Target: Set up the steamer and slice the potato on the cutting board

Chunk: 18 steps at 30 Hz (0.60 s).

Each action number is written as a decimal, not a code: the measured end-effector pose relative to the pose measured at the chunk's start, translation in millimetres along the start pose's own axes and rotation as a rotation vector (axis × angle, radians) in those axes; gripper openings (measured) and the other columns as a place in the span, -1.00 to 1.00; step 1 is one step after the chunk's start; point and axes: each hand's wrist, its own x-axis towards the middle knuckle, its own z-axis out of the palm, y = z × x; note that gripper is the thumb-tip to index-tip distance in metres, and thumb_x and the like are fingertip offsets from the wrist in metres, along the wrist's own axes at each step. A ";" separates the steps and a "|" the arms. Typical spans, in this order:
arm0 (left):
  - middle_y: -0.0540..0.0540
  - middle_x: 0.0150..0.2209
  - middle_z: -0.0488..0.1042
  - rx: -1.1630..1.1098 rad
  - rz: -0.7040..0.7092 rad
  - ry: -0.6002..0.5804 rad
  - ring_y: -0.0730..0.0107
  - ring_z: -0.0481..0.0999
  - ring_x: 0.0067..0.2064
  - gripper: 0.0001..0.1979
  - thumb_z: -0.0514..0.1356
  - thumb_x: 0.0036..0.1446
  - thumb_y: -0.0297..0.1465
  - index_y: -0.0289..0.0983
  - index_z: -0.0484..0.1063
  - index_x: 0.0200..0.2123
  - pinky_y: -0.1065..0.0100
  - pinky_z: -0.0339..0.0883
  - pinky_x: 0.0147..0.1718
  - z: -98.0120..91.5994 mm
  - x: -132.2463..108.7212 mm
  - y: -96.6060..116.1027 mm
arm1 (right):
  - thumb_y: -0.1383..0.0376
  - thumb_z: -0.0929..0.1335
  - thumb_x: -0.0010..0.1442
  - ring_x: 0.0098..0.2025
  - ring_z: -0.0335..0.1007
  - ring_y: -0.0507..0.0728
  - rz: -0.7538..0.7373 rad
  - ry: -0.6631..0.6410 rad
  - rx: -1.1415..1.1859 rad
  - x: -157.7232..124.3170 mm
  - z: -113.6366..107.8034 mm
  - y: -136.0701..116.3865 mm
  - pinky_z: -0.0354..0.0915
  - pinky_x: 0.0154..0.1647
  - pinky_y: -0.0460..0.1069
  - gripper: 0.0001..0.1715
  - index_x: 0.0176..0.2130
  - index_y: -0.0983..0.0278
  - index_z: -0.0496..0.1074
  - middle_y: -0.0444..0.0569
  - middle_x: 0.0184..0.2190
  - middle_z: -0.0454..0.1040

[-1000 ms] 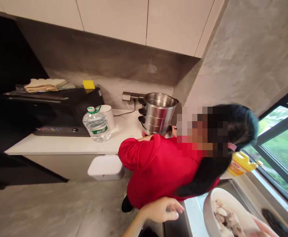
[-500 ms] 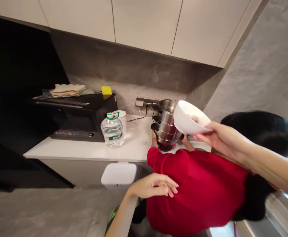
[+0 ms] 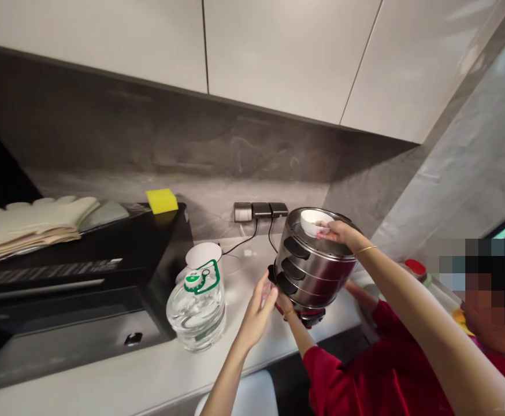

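A stacked stainless steel steamer pot [image 3: 311, 266] stands on the white counter [image 3: 118, 370], near the wall sockets. My right hand [image 3: 341, 232] grips the rim of a small white bowl [image 3: 314, 222] and holds it inside the top of the steamer. My left hand [image 3: 259, 309] is open with fingers stretched, at the steamer's left side by its black handles. A person in a red top [image 3: 365, 375] crouches below the counter; that person's hand [image 3: 285, 303] reaches up to the steamer's base.
A large water bottle with a green cap [image 3: 197, 309] stands left of the steamer, a white cup [image 3: 203, 255] behind it. A black oven [image 3: 70, 289] carries folded cloths [image 3: 27, 222] and a yellow sponge [image 3: 161, 200]. Cabinets hang overhead.
I have come close to the counter. My right hand carried the white bowl over the other person and down into the steamer top. My left hand rose to the steamer's side.
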 end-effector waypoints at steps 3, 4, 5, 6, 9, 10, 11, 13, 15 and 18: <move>-0.23 0.37 -0.18 0.096 0.020 0.076 0.16 -0.13 0.37 -0.16 0.03 0.14 0.05 -0.28 -0.15 0.33 0.14 -0.24 0.30 18.0 47.4 7.8 | 0.52 0.31 0.06 -0.57 0.39 0.05 0.077 0.049 -0.054 12.0 -7.9 8.9 0.41 -0.62 -0.08 -0.79 -0.24 0.40 0.41 -0.01 -0.54 0.42; -0.23 0.38 -0.22 0.099 0.006 0.083 0.18 -0.20 0.38 -0.14 0.01 0.14 0.06 -0.30 -0.17 0.33 0.16 -0.29 0.30 26.1 61.6 11.1 | 0.52 0.31 0.06 -0.55 0.41 0.07 0.096 0.069 -0.073 15.2 -11.1 10.4 0.42 -0.60 -0.07 -0.80 -0.24 0.40 0.41 -0.01 -0.54 0.43; -0.25 0.38 -0.25 0.094 -0.023 0.086 0.20 -0.25 0.38 -0.14 -0.02 0.15 0.07 -0.32 -0.19 0.34 0.17 -0.34 0.30 34.4 74.3 14.3 | 0.52 0.31 0.06 -0.53 0.41 0.08 0.116 0.090 -0.092 18.1 -14.6 11.1 0.42 -0.58 -0.05 -0.80 -0.25 0.41 0.41 0.00 -0.54 0.43; -0.26 0.38 -0.26 0.089 -0.049 0.085 0.22 -0.30 0.38 -0.13 -0.05 0.15 0.09 -0.33 -0.19 0.33 0.18 -0.37 0.30 42.3 85.6 17.2 | 0.52 0.32 0.05 -0.51 0.42 0.10 0.139 0.108 -0.101 20.8 -18.4 11.1 0.42 -0.57 -0.04 -0.81 -0.26 0.43 0.41 0.01 -0.54 0.43; -0.26 0.38 -0.29 0.075 -0.057 0.102 0.25 -0.34 0.38 -0.12 -0.03 0.13 0.10 -0.32 -0.20 0.33 0.19 -0.39 0.30 61.2 109.2 22.5 | 0.49 0.34 0.04 -0.45 0.44 0.15 0.116 0.184 -0.232 24.7 -32.9 6.8 0.42 -0.47 0.01 -0.86 -0.30 0.44 0.42 0.02 -0.55 0.44; -0.27 0.38 -0.27 0.068 -0.038 0.114 0.24 -0.31 0.38 -0.12 -0.01 0.13 0.09 -0.31 -0.21 0.33 0.20 -0.36 0.30 65.6 113.9 22.8 | 0.46 0.35 0.04 -0.42 0.44 0.17 0.078 0.222 -0.304 24.0 -39.1 4.2 0.41 -0.42 0.03 -0.88 -0.32 0.43 0.42 0.02 -0.55 0.43; -0.27 0.38 -0.23 0.061 -0.017 0.129 0.23 -0.25 0.38 -0.12 0.02 0.13 0.07 -0.31 -0.22 0.32 0.20 -0.32 0.30 69.0 117.4 22.5 | 0.42 0.36 0.04 -0.39 0.44 0.18 0.008 0.269 -0.394 22.2 -46.0 1.4 0.41 -0.36 0.05 -0.89 -0.33 0.42 0.42 0.01 -0.55 0.43; -0.29 0.36 -0.16 0.045 0.024 0.165 0.24 -0.12 0.36 -0.15 0.05 0.16 0.00 -0.31 -0.25 0.32 0.22 -0.22 0.29 73.5 121.2 20.6 | 0.32 0.37 0.04 -0.31 0.44 0.20 -0.211 0.373 -0.589 16.0 -61.3 -3.1 0.37 -0.23 0.07 -0.84 -0.33 0.39 0.43 0.01 -0.51 0.45; -0.30 0.35 -0.09 0.036 0.053 0.197 0.27 0.01 0.34 -0.20 0.05 0.20 -0.09 -0.33 -0.27 0.32 0.25 -0.14 0.28 75.4 122.1 18.6 | 0.24 0.34 0.07 -0.24 0.42 0.20 -0.447 0.450 -0.711 8.0 -77.3 -4.0 0.32 -0.13 0.09 -0.74 -0.27 0.37 0.44 0.03 -0.43 0.48; -0.30 0.33 -0.01 0.024 0.079 0.210 0.33 0.11 0.30 -0.26 0.04 0.24 -0.21 -0.35 -0.27 0.32 0.29 -0.08 0.26 75.4 120.6 18.2 | 0.20 0.27 0.11 -0.18 0.40 0.17 -0.596 0.517 -0.670 -5.4 -98.1 3.1 0.27 -0.04 0.12 -0.61 -0.12 0.38 0.41 0.06 -0.28 0.49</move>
